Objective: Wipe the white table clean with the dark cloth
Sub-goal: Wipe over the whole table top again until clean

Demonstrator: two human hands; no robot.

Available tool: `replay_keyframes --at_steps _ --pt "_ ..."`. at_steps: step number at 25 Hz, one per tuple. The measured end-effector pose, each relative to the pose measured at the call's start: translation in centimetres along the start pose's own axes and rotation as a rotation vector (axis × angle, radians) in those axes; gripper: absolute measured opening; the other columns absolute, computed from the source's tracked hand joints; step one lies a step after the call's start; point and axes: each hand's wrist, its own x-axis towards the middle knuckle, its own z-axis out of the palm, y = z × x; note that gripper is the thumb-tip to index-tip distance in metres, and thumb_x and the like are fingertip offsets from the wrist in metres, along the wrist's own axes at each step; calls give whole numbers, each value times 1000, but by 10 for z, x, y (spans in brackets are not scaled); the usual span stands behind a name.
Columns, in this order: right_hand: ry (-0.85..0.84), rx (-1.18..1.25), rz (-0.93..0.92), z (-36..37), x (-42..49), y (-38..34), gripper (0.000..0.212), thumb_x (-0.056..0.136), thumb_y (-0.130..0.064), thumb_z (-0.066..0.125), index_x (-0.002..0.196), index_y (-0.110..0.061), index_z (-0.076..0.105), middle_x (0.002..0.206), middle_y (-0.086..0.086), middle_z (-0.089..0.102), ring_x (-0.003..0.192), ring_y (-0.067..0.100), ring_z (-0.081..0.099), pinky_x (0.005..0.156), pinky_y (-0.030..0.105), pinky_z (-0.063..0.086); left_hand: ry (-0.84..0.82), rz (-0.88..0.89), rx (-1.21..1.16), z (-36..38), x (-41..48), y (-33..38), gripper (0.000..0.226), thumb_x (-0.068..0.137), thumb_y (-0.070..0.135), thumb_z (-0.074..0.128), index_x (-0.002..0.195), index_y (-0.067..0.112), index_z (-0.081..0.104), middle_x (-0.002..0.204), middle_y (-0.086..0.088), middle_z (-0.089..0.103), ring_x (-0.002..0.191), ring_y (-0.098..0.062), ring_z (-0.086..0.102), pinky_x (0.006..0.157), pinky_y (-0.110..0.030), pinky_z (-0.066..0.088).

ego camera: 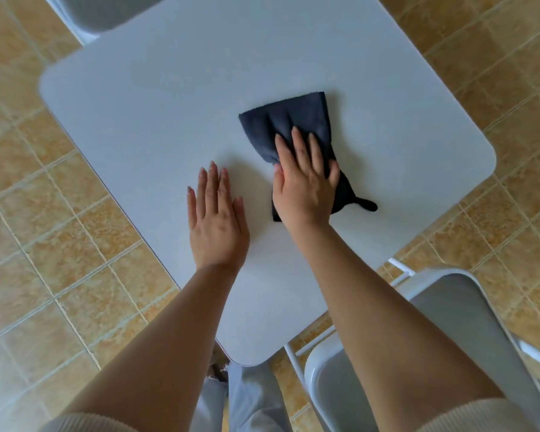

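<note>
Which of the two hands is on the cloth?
The right hand, pressing flat on the dark cloth. The left hand lies flat on the bare white table beside it.

- Looks like a home dining corner or a small eatery; the frame doesn't settle which.
- Tan, mottled floor tiles [60,232] with pale grout run all around the edges of the frame.
- A white table [169,104] with rounded corners fills the centre.
- Grey folding chair [449,322] on a white metal frame at lower right, another grey chair seat [106,10] at the top left.
</note>
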Motion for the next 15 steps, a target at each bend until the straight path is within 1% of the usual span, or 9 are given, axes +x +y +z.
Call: replay_keyframes --at_steps 3,5,7,9,11,12,13,15 --pt "-17 -5 -109 -5 -63 -16 41 99 -31 47 139 -32 53 153 -5 45 142 21 41 102 48 36 -33 -36 89 -10 -33 -34 55 102 30 22 152 6 23 160 -7 18 148 -19 12 121 -40 6" --pt "-27 -70 -170 -12 -95 -5 41 101 -31 45 141 -32 52 154 -5 43 143 19 39 102 47 36 -48 -21 89 -11 -41 -44 56 102 32 22 152 7 21 160 -6 16 148 -18 10 121 -39 5" --pt "-4 -130 -138 -15 -104 14 40 102 -32 44 141 -31 52 154 -5 43 143 19 39 102 45 37 -42 -7 81 -12 -40 -46 56 102 31 25 151 6 24 160 -7 18 148 -19 12 121 -38 6" --pt "27 -169 5 -13 -87 23 40 101 -33 46 141 -31 52 153 -5 44 142 20 41 101 45 38 -44 11 70 -12 -40 -46 55 101 30 26 151 5 27 159 -8 21 147 -20 14 121 -38 6" --pt "47 -145 139 -4 -53 13 41 98 -34 49 139 -31 53 152 -3 46 139 23 44 100 48 39 -59 28 51 -14 -39 -50 56 101 31 25 150 5 28 158 -9 22 147 -20 15 121 -38 6" --pt "43 -119 160 0 -35 1 41 97 -35 49 138 -31 54 151 -2 48 139 24 45 100 50 40 -67 33 36 -15 -39 -52 56 100 31 24 151 6 27 159 -8 22 147 -19 15 121 -37 5" --pt "30 -98 143 4 -19 -13 42 97 -36 48 138 -31 54 151 -2 48 139 25 45 99 51 40 -75 33 16 -16 -39 -54 56 101 31 23 151 7 25 159 -8 20 148 -18 13 121 -37 4" --pt "-19 -80 42 13 -5 -40 43 99 -38 42 141 -32 51 153 -2 45 140 24 42 101 51 38 -82 20 -64 -21 -37 -55 57 101 32 21 152 8 22 160 -6 18 148 -15 9 121 -34 2"
